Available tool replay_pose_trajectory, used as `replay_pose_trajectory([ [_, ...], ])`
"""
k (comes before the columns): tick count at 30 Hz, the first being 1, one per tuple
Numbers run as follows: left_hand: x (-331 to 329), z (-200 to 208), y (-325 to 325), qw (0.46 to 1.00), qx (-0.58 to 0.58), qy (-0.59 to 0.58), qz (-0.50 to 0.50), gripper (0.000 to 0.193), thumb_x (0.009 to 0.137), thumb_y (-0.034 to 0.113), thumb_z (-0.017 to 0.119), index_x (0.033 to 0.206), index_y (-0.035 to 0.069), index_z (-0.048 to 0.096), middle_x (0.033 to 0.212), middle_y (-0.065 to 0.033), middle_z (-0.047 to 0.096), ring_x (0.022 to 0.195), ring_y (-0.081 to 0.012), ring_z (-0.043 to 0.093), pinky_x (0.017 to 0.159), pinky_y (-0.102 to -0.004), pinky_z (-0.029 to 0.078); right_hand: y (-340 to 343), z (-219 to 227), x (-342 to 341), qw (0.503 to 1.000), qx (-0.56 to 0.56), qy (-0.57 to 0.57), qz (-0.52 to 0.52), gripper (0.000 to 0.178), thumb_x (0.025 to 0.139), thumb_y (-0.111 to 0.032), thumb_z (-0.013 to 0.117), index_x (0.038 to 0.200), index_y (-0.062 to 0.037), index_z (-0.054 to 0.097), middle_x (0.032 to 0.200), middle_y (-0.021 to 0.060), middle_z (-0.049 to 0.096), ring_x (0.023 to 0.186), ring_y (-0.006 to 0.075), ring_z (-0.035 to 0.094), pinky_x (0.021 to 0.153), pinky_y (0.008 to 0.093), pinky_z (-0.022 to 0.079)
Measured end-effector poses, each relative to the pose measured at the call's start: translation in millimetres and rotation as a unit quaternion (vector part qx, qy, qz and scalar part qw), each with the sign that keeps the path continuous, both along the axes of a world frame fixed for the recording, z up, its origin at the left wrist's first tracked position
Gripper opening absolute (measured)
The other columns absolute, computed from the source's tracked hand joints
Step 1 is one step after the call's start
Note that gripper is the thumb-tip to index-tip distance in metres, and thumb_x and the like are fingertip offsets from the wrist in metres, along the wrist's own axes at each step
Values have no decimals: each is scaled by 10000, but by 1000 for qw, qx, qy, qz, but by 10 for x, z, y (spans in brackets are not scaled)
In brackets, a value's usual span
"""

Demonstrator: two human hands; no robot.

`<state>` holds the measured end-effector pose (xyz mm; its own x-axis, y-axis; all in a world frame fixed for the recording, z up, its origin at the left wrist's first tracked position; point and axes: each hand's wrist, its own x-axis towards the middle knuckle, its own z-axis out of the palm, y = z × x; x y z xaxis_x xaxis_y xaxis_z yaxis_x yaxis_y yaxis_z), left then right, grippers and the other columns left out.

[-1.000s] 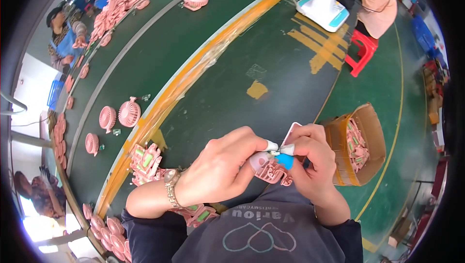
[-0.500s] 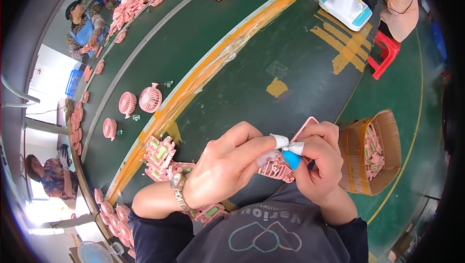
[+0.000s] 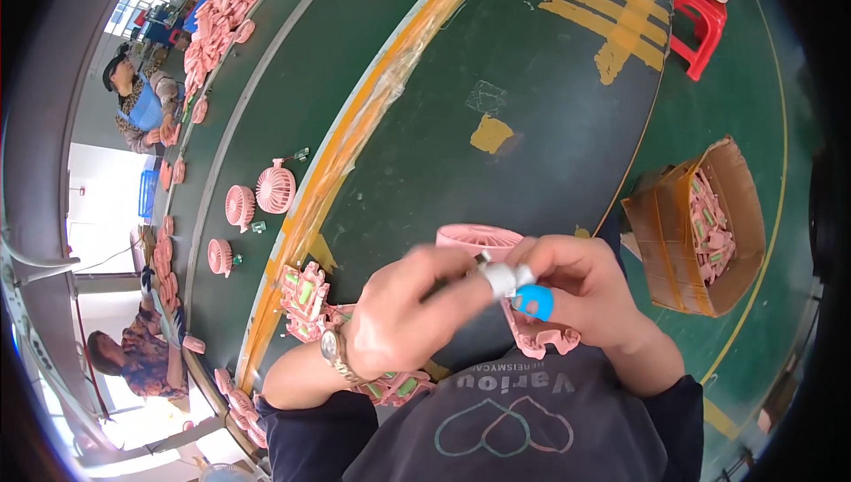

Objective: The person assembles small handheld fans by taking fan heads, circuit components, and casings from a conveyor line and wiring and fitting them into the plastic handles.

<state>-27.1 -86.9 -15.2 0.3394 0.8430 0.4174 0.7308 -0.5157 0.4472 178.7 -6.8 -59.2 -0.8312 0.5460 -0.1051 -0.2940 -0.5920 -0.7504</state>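
Pinched in my right hand (image 3: 581, 291) is a pink handheld fan. Its round grille (image 3: 479, 235) points away from me, and the pink handle shell (image 3: 541, 340) hangs toward my shirt. A blue cover sits on the thumb and a white one on a fingertip. My left hand (image 3: 399, 309), with a watch on its wrist, meets it at the middle of the fan. Its white-covered fingertips are pressed together and partly blurred; a small dark piece shows by them. Left of that wrist lie pink handle parts (image 3: 304, 297) with green pieces inside.
A cardboard box (image 3: 660, 242) of pink parts stands at the right, beyond the table edge. Several pink fans (image 3: 276, 189) with small green boards lie past the taped strip (image 3: 355, 118). A red stool (image 3: 700, 30) is at the far right. Two people work at the far left.
The fan in my hands has been turned: its round grille now shows on the far side and the handle shell below. My view has shifted, with the box appearing farther right.
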Motion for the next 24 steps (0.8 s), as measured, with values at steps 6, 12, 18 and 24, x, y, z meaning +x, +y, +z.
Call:
replay_pose_trajectory([
  [6,123,76,24,927,-214,-279,134,254,853,-47,665,1103,-31,625,918,-137,644,776,-209,677,660,-306,555,48,43,-86,800,531,-109,-257,181,634,36,701,764,-64,626,740,27,622,792,220,566,745,349,397],
  [12,61,155,10,927,-250,-261,99,174,912,-37,610,1083,-71,599,996,-134,617,836,-159,650,707,-265,528,72,84,-109,750,590,-140,-264,213,578,49,668,745,-63,599,723,23,616,775,225,564,773,364,403],
  [18,36,231,81,974,-174,-116,84,107,849,19,702,927,-10,635,763,-101,622,643,-167,605,545,-261,437,118,110,-114,736,618,-151,-229,206,648,79,675,811,-41,636,755,43,611,813,239,562,700,360,440],
  [24,-44,312,71,963,-237,-109,71,94,838,26,707,850,-3,619,729,-91,599,593,-189,581,520,-301,427,192,56,-252,722,656,-65,-211,200,601,42,681,772,-24,601,736,65,589,778,246,584,710,392,463],
])
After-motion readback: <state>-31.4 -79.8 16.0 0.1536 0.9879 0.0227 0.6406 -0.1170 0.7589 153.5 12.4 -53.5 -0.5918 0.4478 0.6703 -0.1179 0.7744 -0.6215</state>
